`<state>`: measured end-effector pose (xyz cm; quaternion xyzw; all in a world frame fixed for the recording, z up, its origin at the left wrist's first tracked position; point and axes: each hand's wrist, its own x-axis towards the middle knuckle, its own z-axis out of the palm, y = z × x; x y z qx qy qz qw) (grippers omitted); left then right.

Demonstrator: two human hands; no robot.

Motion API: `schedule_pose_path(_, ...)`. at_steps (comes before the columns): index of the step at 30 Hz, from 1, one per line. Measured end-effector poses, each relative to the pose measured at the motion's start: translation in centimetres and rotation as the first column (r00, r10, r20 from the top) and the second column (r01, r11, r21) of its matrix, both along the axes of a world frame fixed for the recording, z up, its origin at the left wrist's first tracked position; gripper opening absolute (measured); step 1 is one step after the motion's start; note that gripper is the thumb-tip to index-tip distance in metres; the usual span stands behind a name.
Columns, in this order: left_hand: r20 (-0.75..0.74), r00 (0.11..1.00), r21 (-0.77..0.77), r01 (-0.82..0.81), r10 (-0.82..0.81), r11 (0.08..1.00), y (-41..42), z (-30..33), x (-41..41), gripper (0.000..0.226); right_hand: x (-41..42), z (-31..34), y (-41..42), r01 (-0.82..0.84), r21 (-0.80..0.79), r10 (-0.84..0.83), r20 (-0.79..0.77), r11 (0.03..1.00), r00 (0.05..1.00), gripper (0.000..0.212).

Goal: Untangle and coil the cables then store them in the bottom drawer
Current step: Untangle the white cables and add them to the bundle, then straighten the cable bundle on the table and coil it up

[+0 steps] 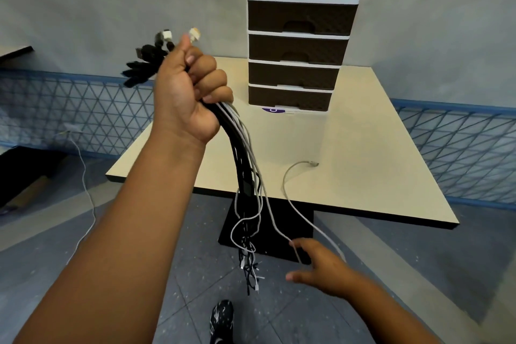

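Left hand (190, 92): we clench the cables (243, 170) in a fist, plugs up, so tails hang free off the tabletop's (377, 148) near edge | Right hand (318, 265): fingers relaxed, touching one grey cable (287, 193) to separate it | Drawer unit (296, 53) at far edge: bottom drawer (289, 98) closed.
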<state>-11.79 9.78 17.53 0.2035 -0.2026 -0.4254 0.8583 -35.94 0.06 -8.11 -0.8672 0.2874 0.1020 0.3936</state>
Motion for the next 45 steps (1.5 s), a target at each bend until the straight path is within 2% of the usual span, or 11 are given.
schedule_pose_path(2, 0.028, 1.000, 0.055, -0.002, 0.001, 0.998, -0.7, -0.1, -0.9, 0.048, 0.9, 3.8, -0.2, -0.045, 0.100, 0.046, -0.005, 0.994, 0.999, 0.132)
schedule_pose_path(4, 0.048, 0.999, 0.083, 0.008, -0.012, 0.996, -1.3, -0.1, -1.8, 0.048, 1.7, 7.8, 0.1, -0.028, 0.223, -0.013, 0.182, 0.975, 0.983, 0.136)
schedule_pose_path(7, 0.062, 0.997, 0.110, 0.046, -0.053, 0.993, -2.2, -0.2, -3.5, 0.049, 3.8, 13.3, 1.2, 0.078, 0.241, -0.204, 0.559, 0.967, 0.804, 0.112)
schedule_pose_path(10, 0.049, 0.995, 0.134, 0.076, -0.083, 0.988, -3.3, 0.1, -5.1, 0.050, 6.4, 14.6, 1.9, 0.143, 0.184, -0.232, 0.700, 0.972, 0.676, 0.063)
schedule_pose_path(12, 0.015, 0.998, 0.148, 0.057, -0.060, 0.987, -3.8, 0.4, -5.2, 0.049, 7.3, 13.4, 2.3, 0.147, 0.337, -0.349, 0.683, 0.930, 0.642, 0.024)
schedule_pose_path(13, -0.009, 0.999, 0.156, 0.041, -0.040, 0.987, -4.0, 0.5, -5.0, 0.048, 7.4, 12.4, 2.4, 0.147, 0.387, -0.383, 0.657, 0.911, 0.649, 0.022)
schedule_pose_path(21, -0.238, 0.965, 0.152, -0.072, 0.107, 0.986, -2.6, 0.1, -0.1, 0.049, 4.0, 7.2, 2.1, 0.106, 0.471, -0.355, 0.481, 0.876, 0.802, 0.037)
schedule_pose_path(27, -0.318, 0.937, 0.116, -0.110, 0.142, 0.987, -1.1, -1.6, 3.3, 0.053, 3.9, 8.4, 1.5, 0.131, 0.498, -0.390, 0.463, 0.857, 0.796, 0.043)
schedule_pose_path(33, -0.415, 0.882, 0.091, -0.204, 0.223, 0.975, 0.7, -4.0, 9.3, 0.050, 6.1, 12.8, 0.2, 0.059, 0.421, -0.262, 0.441, 0.905, 0.859, 0.033)
schedule_pose_path(38, -0.504, 0.832, 0.017, -0.258, 0.231, 0.966, 3.0, -5.7, 15.8, 0.047, 9.5, 15.1, -0.5, -0.097, 0.400, -0.016, 0.269, 0.912, 0.963, 0.015)
schedule_pose_path(45, -0.529, 0.766, 0.187, -0.314, 0.365, 0.931, 2.6, -10.2, 24.4, 0.045, 18.4, 13.6, -4.8, 0.014, 0.150, -0.043, 0.192, 0.989, 0.980, 0.036)
